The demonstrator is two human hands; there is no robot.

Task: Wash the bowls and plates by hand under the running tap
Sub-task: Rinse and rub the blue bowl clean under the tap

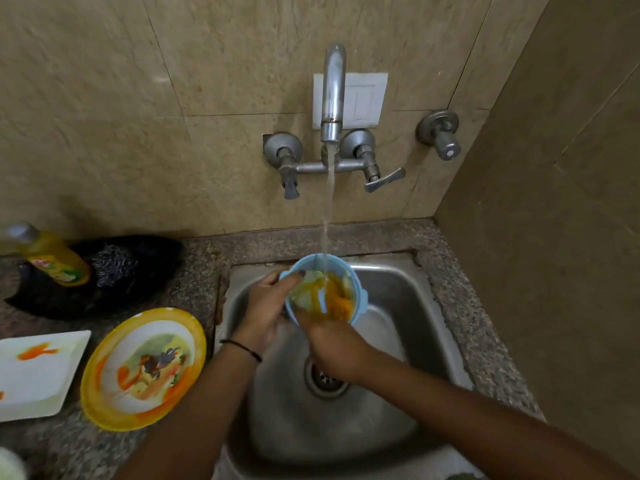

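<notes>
far to the left of the left hand's fingers, on the table [194,271], lie a white square plate [34,375] and, nearer, a round yellow-rimmed plate [143,367], both flat, face up and smeared orange; a yellow soap bottle [52,258] leans behind them beside a dark scrubber [112,265].

the left hand [266,306] is closed on the near-left rim of the blue bowl [320,289], thumb hooked over the edge. the bowl sits over the sink [398,289], right under the stream from the tap [333,95], its mouth tilted up toward the camera; it is round, so it shows no clear long axis, and orange residue clouds the inside.

the right hand [334,348] comes in from the near-right, its fingers reaching into the bowl; how far they are curled is hidden.

judged from this, the bowl's rinse-and-rub is in hand, with both plates not yet washed. next probably calls for rubbing round the inner wall, tipping the dirty water toward the drain [325,375] below the fingers.
</notes>
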